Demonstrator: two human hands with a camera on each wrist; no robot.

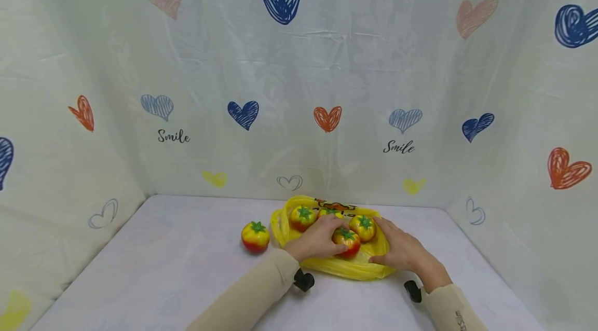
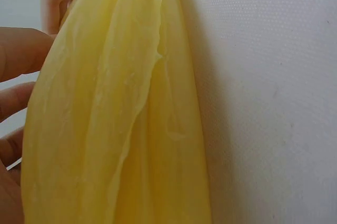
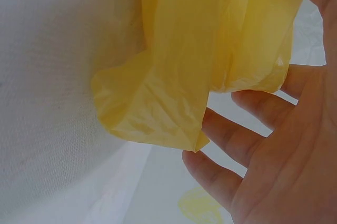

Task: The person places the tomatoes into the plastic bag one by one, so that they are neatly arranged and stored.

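Note:
A yellow plastic bag lies spread on the table with several red-and-yellow tomatoes on it, each with a green leafy top. My left hand reaches over the bag, thumb and fingers around the front tomato. At the bag's right edge my right hand has its fingers spread, beside the right-hand tomato. In the right wrist view, its fingers touch or nearly touch the yellow plastic. Bag folds hide most of the left hand's grip in the left wrist view.
One loose tomato sits on the white table, left of the bag. A pale curtain printed with hearts stands behind the table and at both sides. Black wrist devices show at both cuffs.

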